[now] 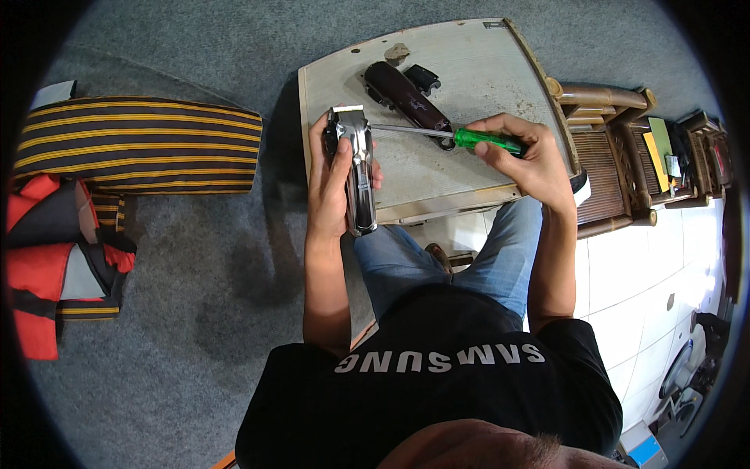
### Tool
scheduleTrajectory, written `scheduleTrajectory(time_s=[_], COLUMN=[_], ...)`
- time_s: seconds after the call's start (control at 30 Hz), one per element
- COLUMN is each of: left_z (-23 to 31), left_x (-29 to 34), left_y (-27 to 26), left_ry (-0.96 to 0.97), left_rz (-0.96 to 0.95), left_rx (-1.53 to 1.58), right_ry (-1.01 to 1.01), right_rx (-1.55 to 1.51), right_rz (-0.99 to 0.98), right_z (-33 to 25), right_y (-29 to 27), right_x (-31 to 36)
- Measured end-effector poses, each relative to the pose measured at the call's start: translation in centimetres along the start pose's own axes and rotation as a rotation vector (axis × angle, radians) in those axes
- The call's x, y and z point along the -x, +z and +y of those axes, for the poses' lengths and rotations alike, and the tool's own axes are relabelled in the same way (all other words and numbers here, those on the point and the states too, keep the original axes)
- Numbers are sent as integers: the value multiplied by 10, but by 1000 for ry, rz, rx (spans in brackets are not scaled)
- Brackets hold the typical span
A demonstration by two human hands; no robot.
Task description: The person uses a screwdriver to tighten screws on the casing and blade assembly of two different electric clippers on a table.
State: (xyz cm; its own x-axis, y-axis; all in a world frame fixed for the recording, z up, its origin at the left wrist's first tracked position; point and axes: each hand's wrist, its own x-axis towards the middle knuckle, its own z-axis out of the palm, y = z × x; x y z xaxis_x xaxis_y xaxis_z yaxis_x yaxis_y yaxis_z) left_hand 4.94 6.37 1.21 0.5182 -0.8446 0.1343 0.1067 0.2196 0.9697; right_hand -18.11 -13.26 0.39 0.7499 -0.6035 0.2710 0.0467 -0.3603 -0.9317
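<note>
A shiny dark-chrome hair clipper stands blade end away from me in my left hand, over the left edge of the small table. My thumb lies along its body and the fingers wrap behind it. In my right hand is a screwdriver with a green see-through handle, pinched between thumb and fingers. Its metal shaft points left, with the tip at the clipper's side near the blade; I cannot tell whether it touches. Beyond it on the table lie a dark maroon clipper housing and a small black part.
The worn pale table stands before my knees. A striped cushion and a red and black cloth item lie on the grey carpet at left. Bamboo seats line the right, over white floor tiles. A fan stands at lower right.
</note>
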Motion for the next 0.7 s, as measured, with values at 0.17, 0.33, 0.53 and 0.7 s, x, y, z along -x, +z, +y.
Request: scheduleTrajectory(time_s=[0.17, 0.33, 0.53, 0.7], left_z=[1, 2, 3, 3], left_x=[1, 0, 0, 1], left_y=[1, 2, 5, 6], left_ry=[-3, -3, -4, 4], left_rz=[2, 9, 31, 66], left_rx=[4, -4, -13, -46], right_ry=[9, -29, -63, -28], right_rx=[-8, 35, 41, 69], right_rz=[-1, -8, 3, -26], right_z=[-3, 2, 2, -3], right_y=[1, -1, 0, 0], right_x=[0, 0, 0, -1])
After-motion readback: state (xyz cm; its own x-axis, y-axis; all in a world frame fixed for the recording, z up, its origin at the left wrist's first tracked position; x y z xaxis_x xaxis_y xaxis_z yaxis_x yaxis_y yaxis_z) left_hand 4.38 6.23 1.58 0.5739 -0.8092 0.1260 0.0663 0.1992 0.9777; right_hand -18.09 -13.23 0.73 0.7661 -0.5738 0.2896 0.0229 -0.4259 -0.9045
